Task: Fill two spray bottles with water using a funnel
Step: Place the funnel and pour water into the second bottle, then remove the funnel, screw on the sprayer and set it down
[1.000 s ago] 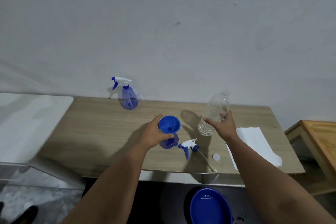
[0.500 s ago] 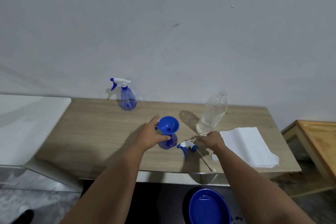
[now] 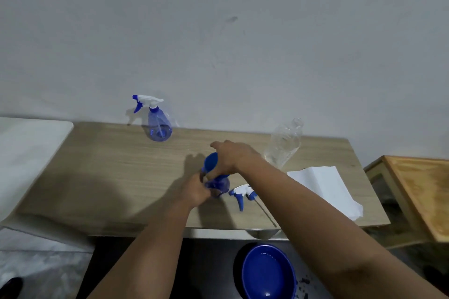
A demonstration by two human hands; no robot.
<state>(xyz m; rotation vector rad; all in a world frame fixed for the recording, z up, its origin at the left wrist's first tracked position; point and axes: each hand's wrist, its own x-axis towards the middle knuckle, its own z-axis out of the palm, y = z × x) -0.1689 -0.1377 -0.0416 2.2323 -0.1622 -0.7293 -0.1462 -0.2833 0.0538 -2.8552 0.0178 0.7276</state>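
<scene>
On table (image 3: 102,177): left hand (image 3: 194,193) grips open spray bottle (image 3: 220,184); right hand (image 3: 229,156) holds funnel (image 3: 211,161) atop.

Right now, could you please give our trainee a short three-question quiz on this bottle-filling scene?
1. True or false: the sprayer head lying on the table is screwed onto a bottle.
2. Which hand grips the funnel: A left hand, B right hand?
3. Fill in: the clear water bottle has no ___ on.

Key
1. False; it lies loose beside the open spray bottle, while the far spray bottle keeps its head on.
2. B; the left hand holds the bottle's body.
3. Cap.
</scene>
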